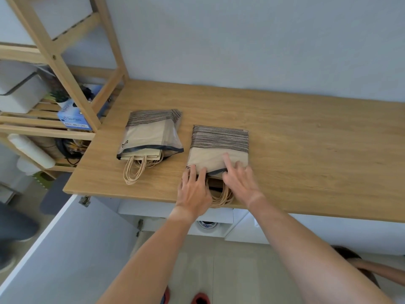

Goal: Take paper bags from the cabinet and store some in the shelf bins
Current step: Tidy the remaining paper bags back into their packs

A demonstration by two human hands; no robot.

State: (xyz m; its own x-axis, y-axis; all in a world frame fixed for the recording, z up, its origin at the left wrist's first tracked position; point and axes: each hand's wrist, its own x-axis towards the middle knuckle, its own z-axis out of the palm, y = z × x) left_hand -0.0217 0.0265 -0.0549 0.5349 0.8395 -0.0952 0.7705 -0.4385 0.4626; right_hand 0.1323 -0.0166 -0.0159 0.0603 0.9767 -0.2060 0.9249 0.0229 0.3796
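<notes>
Two packs of brown paper bags lie flat on the wooden countertop, each in a clear plastic sleeve with a striped band at its far end. The right pack sits near the front edge of the countertop, its twisted paper handles spilling out of the sleeve's open end toward the person. The left hand lies at that opening with fingers extended, the fingertips slipped under the sleeve's dark-edged lip; it grasps nothing visibly. The right hand rests on top of the same pack with fingers straight, the index finger pressing on the sleeve; it is not curled around anything. The left pack lies apart from both hands, further left, with its handles likewise protruding toward the front edge. A wooden shelf unit stands against the countertop's left end and carries a white bin and a blue box. Below the countertop, a white cabinet door stands open.
</notes>
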